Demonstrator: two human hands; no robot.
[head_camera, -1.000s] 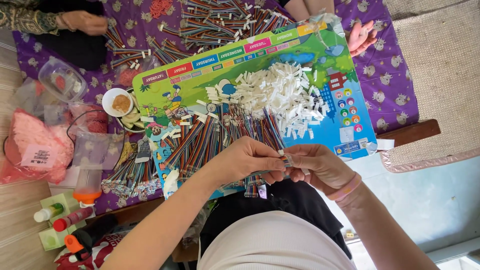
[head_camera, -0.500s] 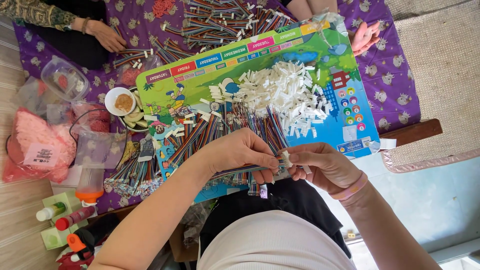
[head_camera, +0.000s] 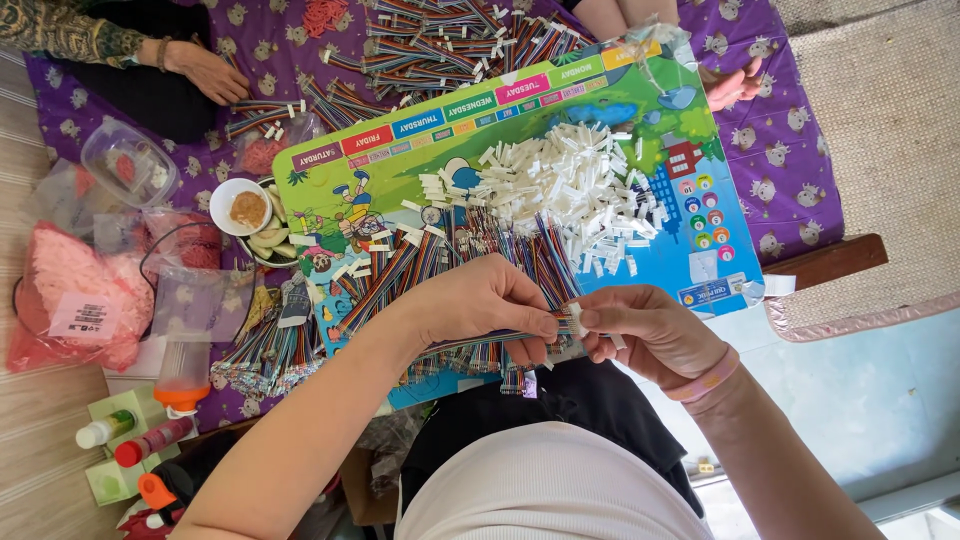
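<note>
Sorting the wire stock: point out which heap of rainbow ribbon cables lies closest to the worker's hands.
The heap on the colourful board, the ribbon cables fanned just above the left hand and right hand, beside the white connectors. The far cable heap lies on the purple cloth.

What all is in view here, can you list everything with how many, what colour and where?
flat rainbow ribbon cables: many, multicoloured, heaped on the board's near edge
small white plastic connectors: a pile, white, middle of the board
colourful illustrated board: one, mostly green and blue, on the cloth
purple patterned cloth: one, purple, under everything
more ribbon cables: many, multicoloured, far side
small white bowl: one, brown contents, left of the board
pink filled plastic bag: one, far left
clear plastic tub: one, left
another person's hand: one, top left, on the cloth
left hand: grip pinching one ribbon cable end
right hand: grip pinching a white connector, pink wristband
</note>
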